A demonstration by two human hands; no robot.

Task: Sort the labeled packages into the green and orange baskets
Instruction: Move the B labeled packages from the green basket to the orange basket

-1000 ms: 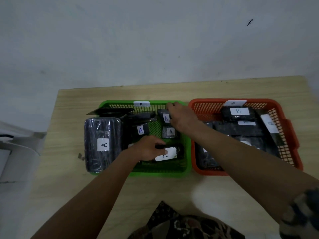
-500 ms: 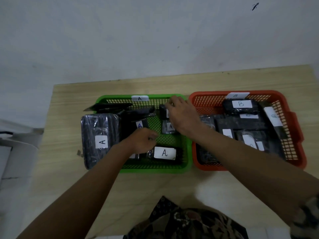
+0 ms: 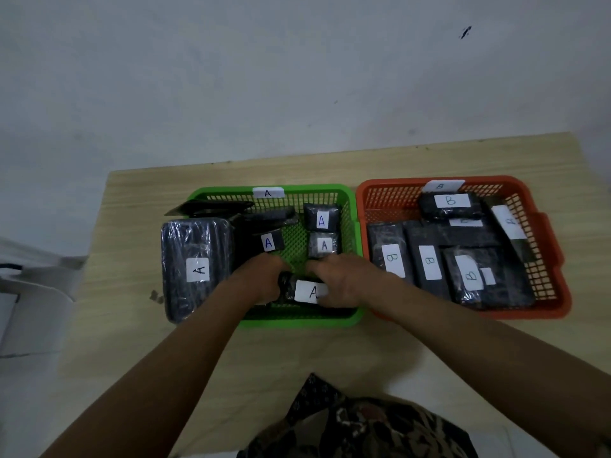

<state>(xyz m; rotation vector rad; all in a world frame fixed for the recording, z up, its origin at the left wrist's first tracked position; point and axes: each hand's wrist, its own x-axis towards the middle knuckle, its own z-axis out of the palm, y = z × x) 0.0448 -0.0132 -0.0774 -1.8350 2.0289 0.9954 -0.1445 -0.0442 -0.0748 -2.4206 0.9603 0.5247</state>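
Both hands grasp one black package (image 3: 305, 291) labelled A, the left hand (image 3: 261, 279) curled round its left end and the right hand (image 3: 334, 280) round its right end. It sits at the near edge inside the green basket (image 3: 350, 200); the orange basket (image 3: 542, 223) stands just right of that basket.

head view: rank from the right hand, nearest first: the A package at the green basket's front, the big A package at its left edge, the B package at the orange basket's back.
From the right hand:
1. front A package, touching it, in the green basket.
2. back B package, far right, in the orange basket.
3. big A package, far left, over the rim.
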